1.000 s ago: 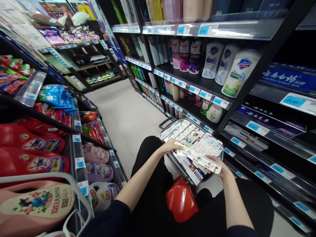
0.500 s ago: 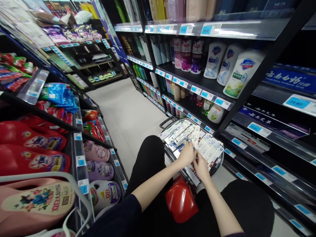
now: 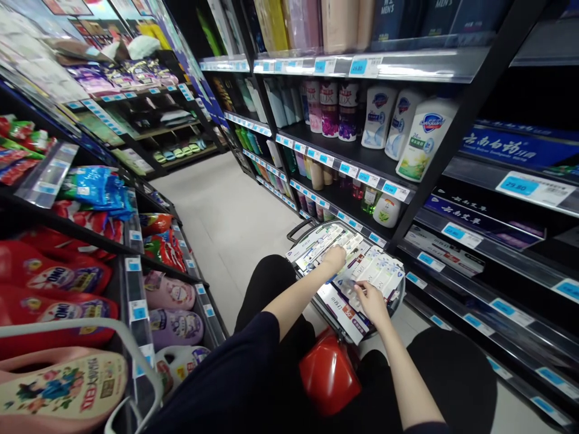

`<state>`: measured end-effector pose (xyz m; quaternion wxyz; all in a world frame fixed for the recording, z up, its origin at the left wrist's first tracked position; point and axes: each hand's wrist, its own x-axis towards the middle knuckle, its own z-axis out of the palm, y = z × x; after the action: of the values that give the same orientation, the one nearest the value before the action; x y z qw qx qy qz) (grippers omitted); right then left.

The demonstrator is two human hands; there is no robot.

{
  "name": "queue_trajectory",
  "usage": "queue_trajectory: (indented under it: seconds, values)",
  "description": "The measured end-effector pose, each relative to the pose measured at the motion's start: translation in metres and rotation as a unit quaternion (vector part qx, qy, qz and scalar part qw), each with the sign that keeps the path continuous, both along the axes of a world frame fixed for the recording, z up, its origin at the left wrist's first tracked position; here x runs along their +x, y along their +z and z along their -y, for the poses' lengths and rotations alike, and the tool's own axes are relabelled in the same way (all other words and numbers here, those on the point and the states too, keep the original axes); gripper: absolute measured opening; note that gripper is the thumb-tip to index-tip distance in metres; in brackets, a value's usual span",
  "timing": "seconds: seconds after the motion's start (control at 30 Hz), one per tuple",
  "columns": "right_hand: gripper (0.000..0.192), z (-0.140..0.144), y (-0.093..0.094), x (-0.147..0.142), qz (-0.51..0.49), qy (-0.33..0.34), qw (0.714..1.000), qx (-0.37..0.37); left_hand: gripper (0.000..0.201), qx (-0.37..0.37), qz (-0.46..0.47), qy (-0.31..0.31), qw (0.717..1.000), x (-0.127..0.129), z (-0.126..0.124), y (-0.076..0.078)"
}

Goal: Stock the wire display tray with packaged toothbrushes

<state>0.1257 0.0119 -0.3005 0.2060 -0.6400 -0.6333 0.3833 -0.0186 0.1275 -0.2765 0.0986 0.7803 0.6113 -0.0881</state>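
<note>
A black wire basket (image 3: 302, 227) stands on the floor in front of my knees, filled with several flat toothbrush packs (image 3: 382, 274) in white and blue card. My left hand (image 3: 335, 256) reaches over the middle of the pile, its fingers curled down onto a pack on the far side. My right hand (image 3: 371, 299) lies on the near side of the pile, with its fingertips pinching the edge of a pack. Both forearms are bare, with dark sleeves above the elbows. I sit low on a red stool (image 3: 329, 371) between my dark trouser legs.
Black shelving on the right holds body wash bottles (image 3: 420, 141) and blue toothpaste boxes (image 3: 511, 144) above blue price tags. On the left, shelves carry red detergent bags (image 3: 54, 277) and pink bottles (image 3: 169, 292). A grey cart handle (image 3: 136, 361) is at lower left. The pale floor aisle (image 3: 226, 211) runs ahead.
A second ago both hands held a long white pack above the basket. They brought it down into the pile, then my left hand moved further forward over the packs.
</note>
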Motion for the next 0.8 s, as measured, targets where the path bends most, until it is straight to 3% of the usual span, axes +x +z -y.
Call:
queue_trajectory:
  seconds: [0.33,0.8]
  values:
    - [0.033,-0.001,0.005,0.001,0.004,0.001,1.000,-0.014,0.024,-0.006,-0.040,-0.032,0.999,0.006,-0.005,-0.022]
    - [0.032,-0.001,0.008,0.001,0.006,0.010,0.999,-0.032,0.028,0.000,-0.036,0.002,0.999,-0.004,0.002,-0.020]
